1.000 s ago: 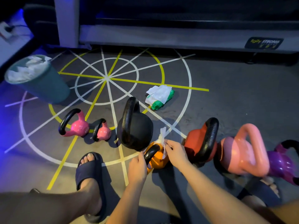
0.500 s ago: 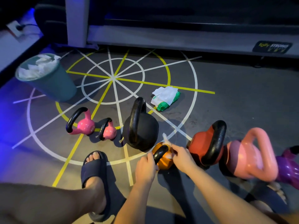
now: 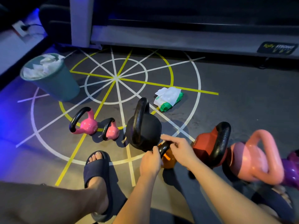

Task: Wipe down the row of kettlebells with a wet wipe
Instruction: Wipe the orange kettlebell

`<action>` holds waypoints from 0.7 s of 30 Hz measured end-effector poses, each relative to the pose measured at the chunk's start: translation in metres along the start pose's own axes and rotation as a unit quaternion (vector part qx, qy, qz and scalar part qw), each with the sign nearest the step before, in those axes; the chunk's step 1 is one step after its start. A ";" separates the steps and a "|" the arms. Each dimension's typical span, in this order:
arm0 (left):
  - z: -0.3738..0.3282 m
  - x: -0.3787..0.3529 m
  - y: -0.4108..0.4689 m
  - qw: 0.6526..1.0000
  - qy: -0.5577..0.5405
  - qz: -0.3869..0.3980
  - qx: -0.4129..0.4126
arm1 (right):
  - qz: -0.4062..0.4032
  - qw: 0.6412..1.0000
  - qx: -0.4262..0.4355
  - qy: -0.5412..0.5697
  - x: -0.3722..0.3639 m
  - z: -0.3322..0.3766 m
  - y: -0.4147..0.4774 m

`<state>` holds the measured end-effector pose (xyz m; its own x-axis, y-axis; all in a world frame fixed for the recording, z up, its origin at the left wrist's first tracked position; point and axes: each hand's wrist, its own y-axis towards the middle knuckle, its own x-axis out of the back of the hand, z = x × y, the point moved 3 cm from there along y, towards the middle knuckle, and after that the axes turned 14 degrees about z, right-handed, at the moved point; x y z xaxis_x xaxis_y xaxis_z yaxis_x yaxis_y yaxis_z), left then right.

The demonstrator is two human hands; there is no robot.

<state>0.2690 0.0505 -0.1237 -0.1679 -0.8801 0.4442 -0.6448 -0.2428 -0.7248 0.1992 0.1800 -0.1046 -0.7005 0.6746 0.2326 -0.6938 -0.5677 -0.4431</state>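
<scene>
The small orange kettlebell (image 3: 169,159) with a black loop handle stands on the grey floor, mid-row, with both hands on its handle. The left hand (image 3: 149,160) has fingers and thumb clamped round the handle's near end. The right hand (image 3: 182,149) curls its fingers over the top of the loop. A pale smear at their tips may be the wet wipe (image 3: 163,136), too blurred to be sure.

Taking the orange bell as centre, the large black iron kettlebell (image 3: 144,131) crowds it at 10 o'clock, seemingly touching. The red kettlebell with a thick black handle (image 3: 208,144) sits just beside the right hand at 3 o'clock. Past it come a pale pink kettlebell (image 3: 252,159) and a purple kettlebell (image 3: 291,168) cut by the frame edge. Two bright pink kettlebells (image 3: 88,126) stand at 9 o'clock, beyond the black one. A foot in a dark slide sandal (image 3: 98,168) rests at 8 o'clock.

A green-and-white wipe pack (image 3: 168,99) lies well apart at 12 o'clock. A teal bin of crumpled white wipes (image 3: 64,84) stands far off at 10 o'clock. A grey machine base (image 3: 178,39) closes the far side. Bare floor lies open between 1 and 2 o'clock.
</scene>
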 end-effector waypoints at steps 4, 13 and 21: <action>-0.017 -0.001 0.007 1.000 0.002 -0.016 -0.011 | -0.046 0.996 -0.077 -0.024 0.018 -0.012 -0.005; -0.020 0.015 0.027 0.998 0.027 -0.048 -0.015 | -0.061 0.996 0.030 -0.049 -0.004 0.018 -0.007; -0.061 0.001 0.024 0.978 0.175 -0.054 -0.102 | -0.154 0.986 -0.040 -0.056 0.052 0.009 -0.016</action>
<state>0.2077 0.0689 -0.1084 -0.3130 -0.6513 0.6912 -0.8023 -0.2082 -0.5594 0.1726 0.2197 -0.0779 -0.4754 0.7510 0.4583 -0.8643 -0.3014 -0.4026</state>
